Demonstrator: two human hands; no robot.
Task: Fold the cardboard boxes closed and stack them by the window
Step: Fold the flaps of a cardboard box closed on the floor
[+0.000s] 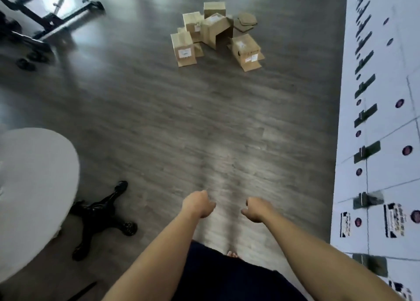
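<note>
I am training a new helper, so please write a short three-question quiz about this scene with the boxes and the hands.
1. True or false: the left hand holds one of the brown cardboard boxes.
2. The brown cardboard boxes lie: A) on the round white seat B) on the grey wooden floor C) in the right hand.
3. Fill in: the box in the middle of the pile has its end ____.

Key: 1 false, since both hands are empty; 2 B; 3 open.

Arms: bare, no sleeves in view
Left hand [198, 204]: no rings
Right hand [255, 209]: no rings
Clothes: dark navy
Feet: bare toes
</note>
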